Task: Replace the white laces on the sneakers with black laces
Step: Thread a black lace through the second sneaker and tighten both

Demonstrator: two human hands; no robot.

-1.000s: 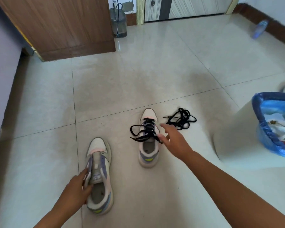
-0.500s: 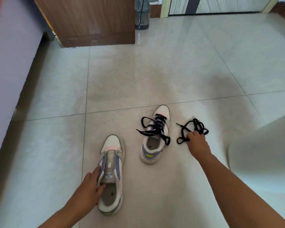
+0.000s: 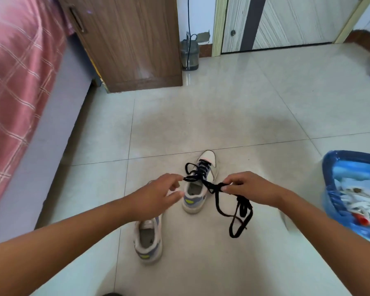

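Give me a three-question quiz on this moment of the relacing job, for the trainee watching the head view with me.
1. True or false: the right hand pinches the loose black lace.
2. Which sneaker already carries a black lace? A) the near sneaker B) the far sneaker
3. Fill in: the left hand holds ____.

Key
1. True; the lace hangs in loops below the fingers, off the floor.
2. B; black lace crosses its eyelets, while the near one shows no lace.
3. Nothing; its fingers are spread, reaching toward the lace.
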